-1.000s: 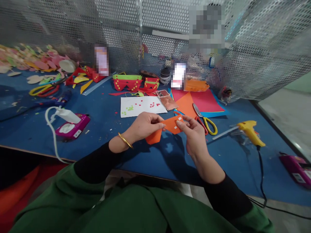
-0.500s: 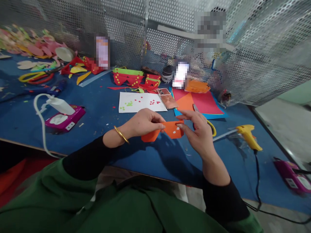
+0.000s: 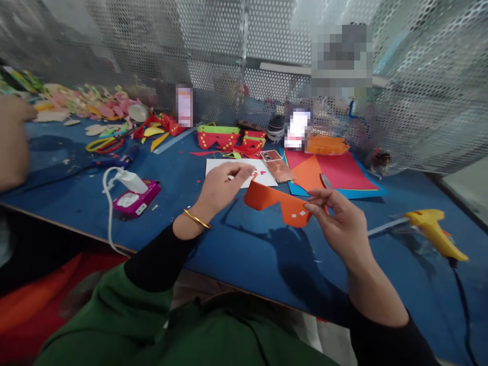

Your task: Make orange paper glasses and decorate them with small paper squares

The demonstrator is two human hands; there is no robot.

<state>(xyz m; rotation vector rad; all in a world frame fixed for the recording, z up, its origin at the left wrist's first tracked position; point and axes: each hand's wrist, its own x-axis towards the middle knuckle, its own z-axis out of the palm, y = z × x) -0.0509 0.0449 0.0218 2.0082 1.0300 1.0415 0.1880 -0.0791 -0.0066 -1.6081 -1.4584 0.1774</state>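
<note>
An orange paper cutout shaped like a pair of glasses point(image 3: 267, 195) is held up over the table, tilted down to the right. Two small white squares show on its right lobe. My right hand point(image 3: 339, 216) pinches its right end between thumb and fingers. At the cutout's upper left corner is my left hand point(image 3: 224, 188), thumb and forefinger pressed together beside a bit of orange. Whether those fingertips grip that bit cannot be made out. Behind the left hand lies a white sheet point(image 3: 217, 163) with small red pieces on it, partly covered by the hand.
Red and green paper glasses point(image 3: 217, 138) with yellow squares stand at the back. A phone point(image 3: 278, 166) lies near coloured paper sheets point(image 3: 335, 170). At right is a yellow glue gun point(image 3: 432, 229); left, a purple power socket point(image 3: 137, 201). Another person's arm point(image 3: 13, 142) enters at far left.
My left hand has moved from the cutout's middle to its upper left corner. The cutout now tilts and shows more of its shape. The other person's arm has come into view.
</note>
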